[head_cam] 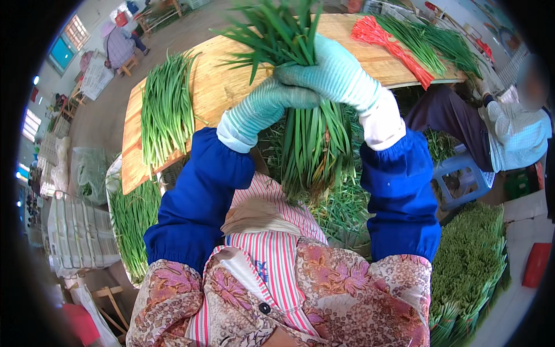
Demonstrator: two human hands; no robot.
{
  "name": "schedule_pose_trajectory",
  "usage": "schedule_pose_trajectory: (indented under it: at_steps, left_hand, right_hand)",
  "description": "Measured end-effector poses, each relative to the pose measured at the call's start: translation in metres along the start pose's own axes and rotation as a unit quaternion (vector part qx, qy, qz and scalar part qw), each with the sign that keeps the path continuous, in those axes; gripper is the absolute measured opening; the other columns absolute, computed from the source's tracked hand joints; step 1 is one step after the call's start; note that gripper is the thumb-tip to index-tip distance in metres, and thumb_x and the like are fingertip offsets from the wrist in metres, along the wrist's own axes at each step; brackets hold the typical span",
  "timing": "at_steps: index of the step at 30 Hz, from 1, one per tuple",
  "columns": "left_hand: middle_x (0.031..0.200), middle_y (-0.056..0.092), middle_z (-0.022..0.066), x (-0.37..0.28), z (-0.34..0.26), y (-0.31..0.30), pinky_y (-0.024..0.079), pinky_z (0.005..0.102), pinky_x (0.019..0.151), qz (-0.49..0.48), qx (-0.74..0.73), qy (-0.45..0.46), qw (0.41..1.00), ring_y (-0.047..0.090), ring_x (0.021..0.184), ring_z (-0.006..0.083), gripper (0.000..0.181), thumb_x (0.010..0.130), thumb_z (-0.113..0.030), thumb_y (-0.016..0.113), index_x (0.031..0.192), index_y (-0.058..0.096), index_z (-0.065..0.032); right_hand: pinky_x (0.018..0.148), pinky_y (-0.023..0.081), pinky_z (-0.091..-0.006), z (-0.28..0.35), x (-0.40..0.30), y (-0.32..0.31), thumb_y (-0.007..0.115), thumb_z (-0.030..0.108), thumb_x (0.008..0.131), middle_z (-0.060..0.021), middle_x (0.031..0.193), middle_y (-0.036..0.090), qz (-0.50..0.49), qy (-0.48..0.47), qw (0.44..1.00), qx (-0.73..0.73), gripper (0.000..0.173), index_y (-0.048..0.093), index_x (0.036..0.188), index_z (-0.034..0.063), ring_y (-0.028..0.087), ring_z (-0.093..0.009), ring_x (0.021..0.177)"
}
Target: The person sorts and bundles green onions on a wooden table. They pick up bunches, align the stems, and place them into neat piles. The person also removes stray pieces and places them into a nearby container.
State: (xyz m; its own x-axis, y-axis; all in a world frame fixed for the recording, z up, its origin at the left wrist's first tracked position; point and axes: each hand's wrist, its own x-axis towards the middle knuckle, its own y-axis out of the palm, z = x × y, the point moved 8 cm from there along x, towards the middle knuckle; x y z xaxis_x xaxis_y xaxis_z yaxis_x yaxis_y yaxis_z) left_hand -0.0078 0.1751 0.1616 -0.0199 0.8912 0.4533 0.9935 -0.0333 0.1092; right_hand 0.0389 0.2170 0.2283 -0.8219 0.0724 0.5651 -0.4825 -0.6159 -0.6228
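Both hands wear green-and-white striped knit gloves and clasp one thick bundle of garlic chives (pixel 314 147) at its middle. My left hand (pixel 269 102) wraps it from the left, its fingers reaching across the front. Higher up, my right hand (pixel 340 73) closes around it from the right. Leaves fan out above the gloves; the lower part hangs over my lap, with some yellowed, brownish blades among the green. The wooden board (pixel 217 86) lies just beyond my hands. On its left end rests a loose row of chives (pixel 168 112).
Red plastic ties (pixel 390 47) and more chives (pixel 412 45) lie on the board's right side. A basket of chives (pixel 134 221) stands at left. Cut leaves (pixel 342 212) lie below. At right, a person (pixel 516 134) sits on a blue stool (pixel 464 180) near stacked bundles (pixel 468 260).
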Motion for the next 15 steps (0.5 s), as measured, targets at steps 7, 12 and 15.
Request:
schedule_pose_trajectory:
  at_steps: [7,12,15]
  left_hand:
    - [0.094,0.066,0.0085,0.015,-0.021,-0.021,0.055,0.0332,0.069,-0.187,0.032,-0.006,0.982,0.064,0.085,0.0196,0.024,0.079,-0.009,0.065,0.101,0.062,-0.0011]
    - [0.103,0.063,0.0209,0.009,-0.057,-0.106,0.052,0.0502,0.085,-0.255,-0.161,0.024,0.953,0.061,0.099,0.0365,0.028,0.085,-0.015,0.059,0.108,0.057,0.0]
    - [0.103,0.063,0.02,-0.001,-0.054,-0.154,0.051,0.0505,0.088,-0.36,-0.15,0.079,0.917,0.06,0.101,0.039,0.027,0.084,-0.014,0.06,0.107,0.057,0.0003]
  right_hand:
    - [0.084,0.048,-0.0349,0.018,0.02,-0.043,0.061,0.042,0.083,-0.0147,0.094,0.067,0.004,0.019,0.995,-0.1,0.045,0.065,0.102,0.0019,0.064,-0.027,0.092]
    - [0.086,0.047,-0.0332,-0.063,-0.11,-0.064,0.065,0.024,0.083,-0.012,0.104,0.065,-0.112,0.179,0.966,0.149,0.039,0.06,0.114,0.0001,0.061,-0.021,0.096]
    - [0.087,0.047,-0.0356,-0.082,-0.151,0.009,0.071,0.025,0.077,-0.0127,0.107,0.064,-0.081,0.174,0.98,0.055,0.053,0.055,0.12,-0.0007,0.061,-0.023,0.096]
